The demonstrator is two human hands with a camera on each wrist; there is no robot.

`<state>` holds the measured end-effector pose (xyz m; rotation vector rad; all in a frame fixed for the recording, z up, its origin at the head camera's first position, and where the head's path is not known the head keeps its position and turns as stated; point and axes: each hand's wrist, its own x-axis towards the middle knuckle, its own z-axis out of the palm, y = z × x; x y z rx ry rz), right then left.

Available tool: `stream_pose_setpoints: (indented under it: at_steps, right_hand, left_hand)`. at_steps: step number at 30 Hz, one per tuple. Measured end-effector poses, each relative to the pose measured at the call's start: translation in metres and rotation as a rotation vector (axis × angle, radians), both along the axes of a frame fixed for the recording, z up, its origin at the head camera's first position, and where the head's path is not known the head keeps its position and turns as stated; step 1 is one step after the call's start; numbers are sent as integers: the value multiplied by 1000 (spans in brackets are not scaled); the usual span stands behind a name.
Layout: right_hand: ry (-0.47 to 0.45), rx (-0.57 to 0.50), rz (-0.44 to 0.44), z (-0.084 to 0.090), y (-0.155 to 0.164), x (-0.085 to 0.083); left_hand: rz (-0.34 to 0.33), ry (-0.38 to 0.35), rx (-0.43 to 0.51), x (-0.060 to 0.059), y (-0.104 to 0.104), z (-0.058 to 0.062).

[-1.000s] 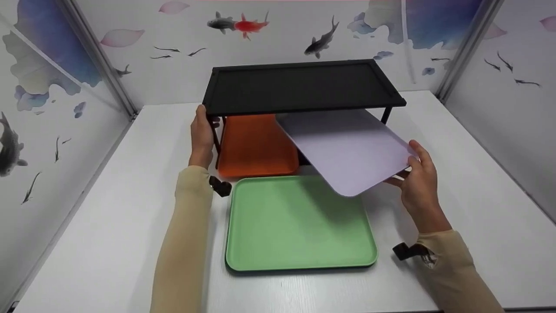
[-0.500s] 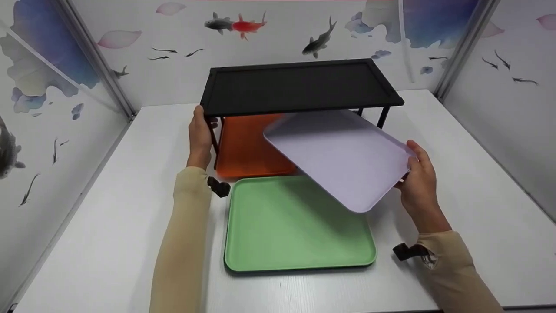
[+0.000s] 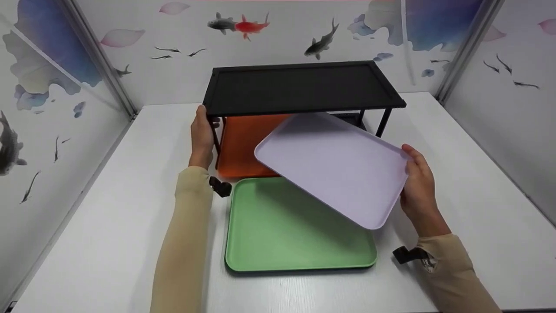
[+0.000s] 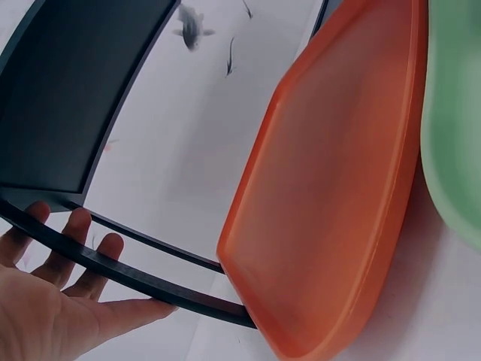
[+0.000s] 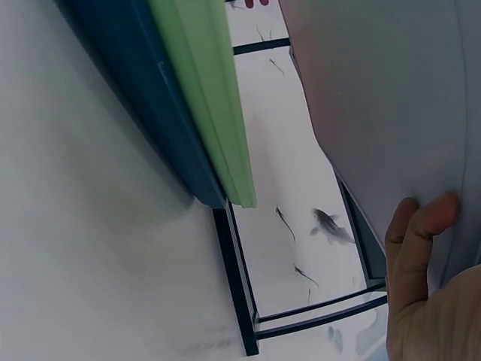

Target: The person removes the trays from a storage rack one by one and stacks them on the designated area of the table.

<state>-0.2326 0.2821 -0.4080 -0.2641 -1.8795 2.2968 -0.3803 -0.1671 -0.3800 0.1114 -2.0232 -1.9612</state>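
Lilac tray (image 3: 332,167) held tilted in air by right hand (image 3: 418,187), fingers curled round its right edge, over far right part of green tray (image 3: 295,226) lying flat on white bench (image 3: 104,226). Left hand (image 3: 202,138) steadies left leg of black rack (image 3: 299,86), fingers straight against frame. Orange tray (image 3: 241,145) sits under rack, apparently leaning. Dark layer beneath green tray, identity unclear.

head: high, looking down-forward | wrists: close, low, upward | shared: black shelf (image 3: 304,87)
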Motion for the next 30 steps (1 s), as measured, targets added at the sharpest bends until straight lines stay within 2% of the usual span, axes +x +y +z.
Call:
stream_pose_setpoints:
  at_steps: [8,22,30]
  right_hand:
    - [-8,73,52,-4,-4,-1]
    - [-20,198,152,-7,-8,1]
    - [-10,219,189,-8,-13,1]
  left_hand:
    - [0,-6,-36,2,0,-1]
    - [5,11,-10,3,2,2]
    - [5,13,-4,2,1,1]
